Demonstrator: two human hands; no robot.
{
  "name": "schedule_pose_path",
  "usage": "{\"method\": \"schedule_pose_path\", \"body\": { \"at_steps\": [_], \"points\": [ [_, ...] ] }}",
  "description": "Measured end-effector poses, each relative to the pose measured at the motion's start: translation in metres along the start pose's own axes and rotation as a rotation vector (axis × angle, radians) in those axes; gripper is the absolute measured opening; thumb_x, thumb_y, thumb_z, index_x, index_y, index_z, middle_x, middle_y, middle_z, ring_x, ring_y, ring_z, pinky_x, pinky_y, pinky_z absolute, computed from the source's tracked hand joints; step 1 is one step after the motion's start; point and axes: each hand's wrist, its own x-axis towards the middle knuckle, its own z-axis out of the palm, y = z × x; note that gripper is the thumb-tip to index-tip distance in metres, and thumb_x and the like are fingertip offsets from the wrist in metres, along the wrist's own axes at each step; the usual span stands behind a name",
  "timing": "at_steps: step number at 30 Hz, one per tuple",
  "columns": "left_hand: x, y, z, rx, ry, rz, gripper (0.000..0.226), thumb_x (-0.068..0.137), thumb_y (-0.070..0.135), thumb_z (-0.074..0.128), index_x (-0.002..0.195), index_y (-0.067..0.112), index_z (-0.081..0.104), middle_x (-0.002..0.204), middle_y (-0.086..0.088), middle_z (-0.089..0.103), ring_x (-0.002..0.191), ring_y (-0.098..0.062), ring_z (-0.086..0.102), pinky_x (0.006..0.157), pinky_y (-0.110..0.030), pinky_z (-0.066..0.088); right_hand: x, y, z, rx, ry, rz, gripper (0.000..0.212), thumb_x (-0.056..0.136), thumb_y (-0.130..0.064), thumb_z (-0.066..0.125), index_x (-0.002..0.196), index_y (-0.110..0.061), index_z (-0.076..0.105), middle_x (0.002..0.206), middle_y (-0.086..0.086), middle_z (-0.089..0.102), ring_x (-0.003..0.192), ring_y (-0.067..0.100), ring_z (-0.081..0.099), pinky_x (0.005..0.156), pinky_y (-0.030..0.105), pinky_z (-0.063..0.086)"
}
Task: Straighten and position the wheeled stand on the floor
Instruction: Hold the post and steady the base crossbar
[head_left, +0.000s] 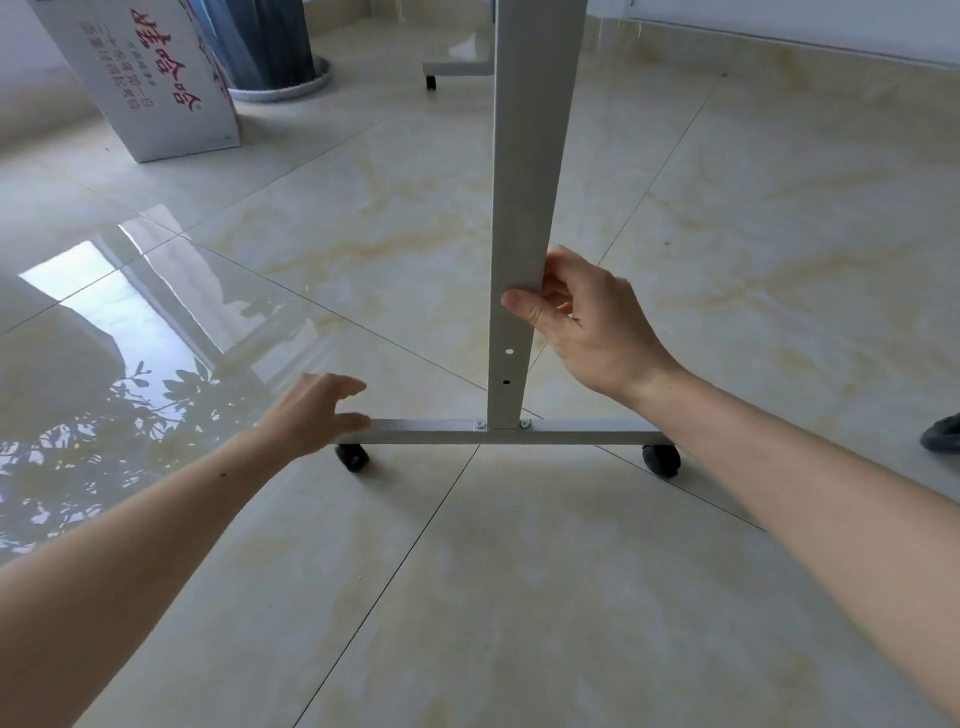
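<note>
The wheeled stand has a pale grey upright post (530, 171) rising from a horizontal base bar (582, 432) with a black caster at each end (353, 457) (661, 460). My right hand (587, 322) grips the post's lower part from the right, thumb across its front. At the bar's left end, my left hand (317, 413) rests with the thumb on top and the fingers spread. A second base bar with a caster (452, 69) shows far behind the post.
A white cardboard box with red print (140, 78) leans at the back left, beside a dark bundle in a round white tray (280, 62). A dark object (943, 435) lies at the right edge. The glossy tiled floor (519, 597) stretches all round.
</note>
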Motion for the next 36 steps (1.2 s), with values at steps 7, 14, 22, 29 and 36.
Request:
{"method": "schedule_pose_path", "body": {
  "at_steps": [7,14,22,29,36],
  "points": [
    [0.008,-0.016,0.028,0.219,-0.126,-0.046,0.029,0.078,0.03,0.075,0.085,0.006,0.061,0.09,-0.015,0.064,0.083,-0.034,0.062,0.065,-0.04,0.044,-0.001,0.005,0.004,0.014,0.038,-0.021,0.018,0.093,-0.023,0.064,0.106,-0.01,0.066,0.081,-0.025,0.061,0.071,-0.023,0.056,0.066,-0.006,0.036],
    [0.014,-0.02,0.036,0.192,-0.095,-0.054,0.03,0.073,0.025,0.079,0.074,0.01,0.054,0.078,-0.011,0.055,0.068,-0.028,0.049,0.059,-0.034,0.037,-0.003,0.005,0.006,0.031,0.063,-0.039,0.014,0.094,-0.021,0.064,0.103,-0.011,0.066,0.074,-0.022,0.059,0.068,-0.023,0.055,0.064,-0.008,0.034],
    [0.012,-0.022,0.056,0.24,0.021,0.001,0.041,0.065,0.022,0.083,0.074,0.013,0.044,0.074,-0.003,0.048,0.073,-0.023,0.044,0.058,-0.031,0.03,-0.004,0.002,0.004,0.034,0.07,-0.035,0.013,0.093,-0.021,0.064,0.102,-0.012,0.066,0.073,-0.024,0.059,0.067,-0.021,0.056,0.063,-0.006,0.036],
    [0.015,-0.026,0.064,0.242,0.074,0.027,0.047,0.062,0.027,0.086,0.076,0.015,0.042,0.077,-0.004,0.048,0.077,-0.022,0.042,0.063,-0.033,0.032,-0.003,0.003,0.006,0.041,0.093,-0.027,0.018,0.093,-0.022,0.065,0.104,-0.009,0.067,0.074,-0.025,0.059,0.067,-0.022,0.056,0.062,-0.006,0.037],
    [0.014,-0.029,0.056,0.254,-0.029,0.059,0.051,0.063,0.036,0.083,0.091,0.009,0.05,0.087,-0.008,0.054,0.084,-0.026,0.047,0.071,-0.037,0.042,-0.01,0.013,-0.001,-0.019,0.011,-0.051,0.028,0.091,-0.031,0.066,0.114,-0.017,0.061,0.094,-0.021,0.065,0.084,-0.019,0.058,0.073,-0.006,0.038]
  ]
}}
